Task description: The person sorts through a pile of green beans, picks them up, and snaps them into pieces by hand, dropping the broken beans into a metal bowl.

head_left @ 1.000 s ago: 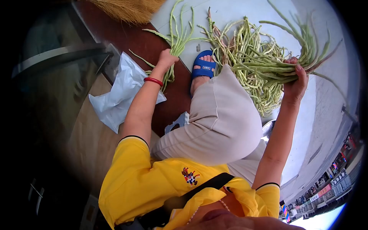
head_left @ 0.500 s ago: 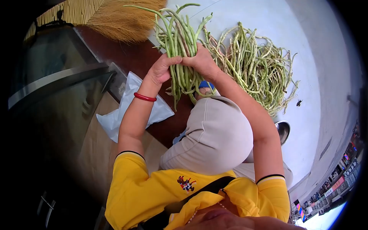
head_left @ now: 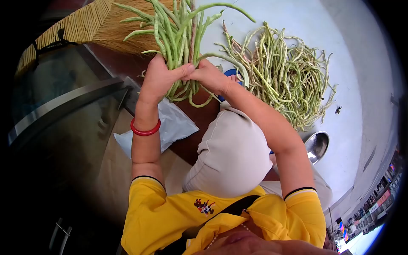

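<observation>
A bunch of long green beans (head_left: pixel 174 38) is gripped by both hands, with the thumbs meeting across its front. My left hand (head_left: pixel 163 76), below a red bangle on the wrist, is closed round the bunch's left side. On the right side my right hand (head_left: pixel 209 76) is wrapped round the same beans. Their long ends fan out above the hands, and curled ends hang below. To the right, a large heap of long beans (head_left: pixel 284 76) lies on the pale floor. The fingers behind the bunch are partly hidden.
A straw broom (head_left: pixel 123 27) lies at the upper left. A white plastic bag (head_left: pixel 172 123) is below my left hand. A metal bowl (head_left: pixel 317 146) stands below the heap. A blue slipper (head_left: pixel 231 75) is partly hidden beside my right hand. A glass door's metal handle (head_left: pixel 63 102) curves at the left.
My right hand has come from over the heap to meet my left hand, joining the beans into one bunch. Since then both hands have moved slightly left with it.
</observation>
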